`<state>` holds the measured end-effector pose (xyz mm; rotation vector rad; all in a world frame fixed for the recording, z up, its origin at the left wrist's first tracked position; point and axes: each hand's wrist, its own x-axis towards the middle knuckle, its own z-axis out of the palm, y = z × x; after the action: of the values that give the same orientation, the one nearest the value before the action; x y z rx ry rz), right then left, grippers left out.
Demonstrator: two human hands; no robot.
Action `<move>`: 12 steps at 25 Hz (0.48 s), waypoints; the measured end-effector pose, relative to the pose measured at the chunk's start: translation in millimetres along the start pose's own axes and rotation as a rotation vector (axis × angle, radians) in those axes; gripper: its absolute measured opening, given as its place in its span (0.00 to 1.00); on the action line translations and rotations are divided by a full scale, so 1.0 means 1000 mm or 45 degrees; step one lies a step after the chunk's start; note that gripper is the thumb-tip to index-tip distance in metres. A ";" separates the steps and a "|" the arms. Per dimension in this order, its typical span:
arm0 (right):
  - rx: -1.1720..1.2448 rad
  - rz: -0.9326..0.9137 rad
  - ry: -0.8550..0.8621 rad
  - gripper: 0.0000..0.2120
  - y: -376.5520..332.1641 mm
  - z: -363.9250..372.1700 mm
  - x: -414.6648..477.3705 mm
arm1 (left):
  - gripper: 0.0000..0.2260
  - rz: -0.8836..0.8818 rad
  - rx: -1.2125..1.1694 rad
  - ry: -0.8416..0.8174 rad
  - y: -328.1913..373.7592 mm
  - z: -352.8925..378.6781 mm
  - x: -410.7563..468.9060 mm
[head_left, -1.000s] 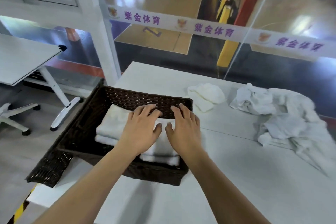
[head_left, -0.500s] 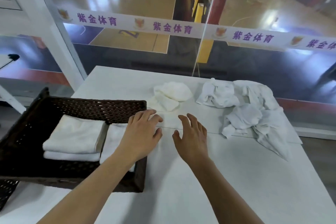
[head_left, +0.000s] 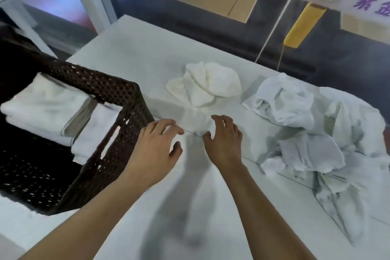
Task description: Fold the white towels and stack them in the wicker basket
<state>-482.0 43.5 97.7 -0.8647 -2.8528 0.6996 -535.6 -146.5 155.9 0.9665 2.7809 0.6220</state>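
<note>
The left grip (head_left: 156,152), a bare hand, hangs over the white desk (head_left: 126,65) just beside the right wall of the dark brown wicker basket (head_left: 118,150). Its fingers are spread and relaxed, and it has hold of nothing. Whether its wrist brushes the basket wall cannot be told. The right grip (head_left: 225,143), also bare, is close beside it over a thin seam in the desk top. Its fingers are loosely curved, and it too holds nothing.

Inside the basket, left of both grips, lie two stacks of folded white towels: a larger stack (head_left: 42,103) farther left and a smaller stack (head_left: 97,131) against the right wall. Just beyond the fingertips of the right grip lies a crumpled cream-white towel (head_left: 206,84), near it but apart. To the right of that grip, a heap of unfolded white towels (head_left: 306,133) sprawls across the desk.

A second ago both grips pressed flat on the smaller stack inside the basket. Half a second ago the left grip was still over the basket's right edge, with the right grip already above the desk. Now both are clear of the basket. The stacks, the crumpled towel and the heap lie as before.
</note>
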 end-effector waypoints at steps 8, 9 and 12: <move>-0.040 -0.123 -0.099 0.23 0.008 0.033 0.121 | 0.14 -0.094 0.011 0.089 -0.014 0.024 0.015; -0.089 -0.159 -0.133 0.23 0.006 0.036 0.135 | 0.14 -0.094 0.006 0.089 -0.016 0.026 0.015; -0.233 -0.238 -0.287 0.24 0.002 0.047 0.172 | 0.12 -0.109 0.010 0.069 -0.023 0.029 0.013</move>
<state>-634.5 118.9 45.4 -0.5571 -3.1856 0.5532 -551.2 -144.8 119.9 0.8393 2.8564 0.6349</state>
